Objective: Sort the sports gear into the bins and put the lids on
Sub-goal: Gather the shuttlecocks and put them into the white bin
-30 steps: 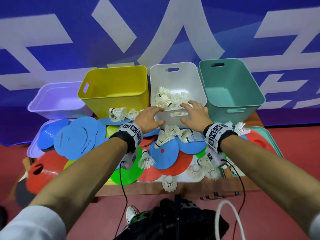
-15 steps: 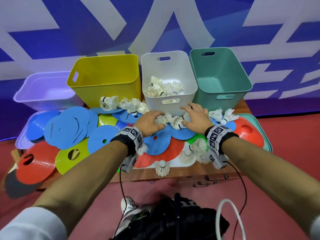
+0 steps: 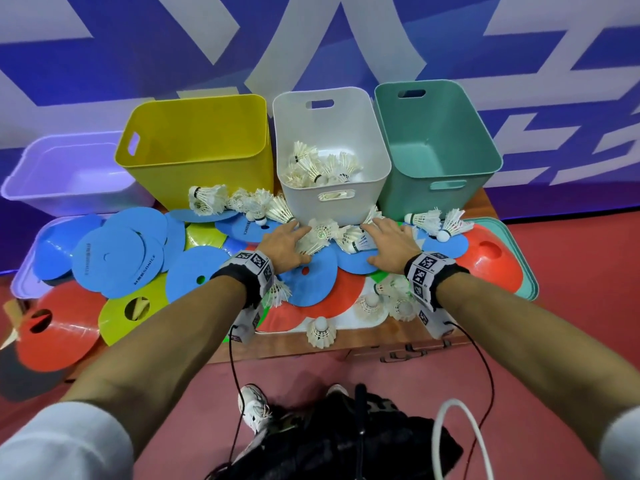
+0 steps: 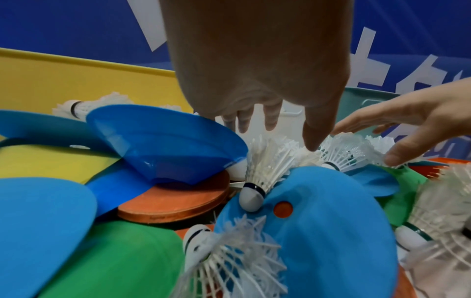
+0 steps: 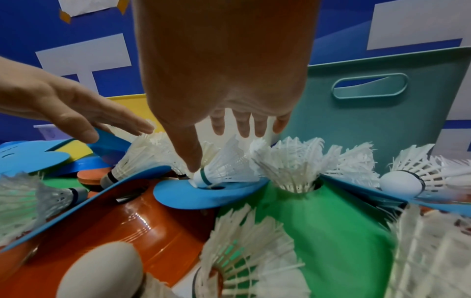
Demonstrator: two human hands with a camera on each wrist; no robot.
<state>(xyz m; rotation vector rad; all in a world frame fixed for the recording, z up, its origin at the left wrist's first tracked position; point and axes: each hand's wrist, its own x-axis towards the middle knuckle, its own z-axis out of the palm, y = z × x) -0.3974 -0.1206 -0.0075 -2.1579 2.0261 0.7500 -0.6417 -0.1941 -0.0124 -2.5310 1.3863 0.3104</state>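
Four bins are seen along the back of the worktop (image 3: 398, 348): a lilac bin (image 3: 69, 174) at far left, then a yellow bin (image 3: 197, 140), a white bin (image 3: 329, 133) and a teal bin (image 3: 436, 133). A number of shuttlecocks (image 3: 318, 164) are contained in the white bin; nothing is seen inside the yellow and teal bins.

The front of the worktop is covered with overlapping flat cone markers in blue (image 3: 117, 251), red (image 3: 55, 327), yellow-green (image 3: 131, 310) and green (image 5: 331, 231). Loose shuttlecocks are scattered over them: a cluster (image 3: 235, 202) lies at the foot of the yellow bin, two more (image 3: 436, 223) lie before the teal bin, and several (image 3: 320, 332) lie near the front edge. A flat teal lid (image 3: 526, 271) is partly visible under the red marker at far right, and a lilac lid (image 3: 24, 275) under the markers at far left.

The left hand (image 3: 285, 245) and the right hand (image 3: 389, 244) are placed just in front of the white bin, on either side of a small pile of shuttlecocks (image 3: 325, 233). The fingers (image 4: 270, 119) of the left hand are extended and spread, with the thumb touching the feathers; nothing is gripped. The fingers (image 5: 241, 125) of the right hand are likewise extended, and its thumb is pressed against the base of one shuttlecock (image 5: 219, 175) lying on a blue marker (image 5: 203, 193); nothing is gripped.
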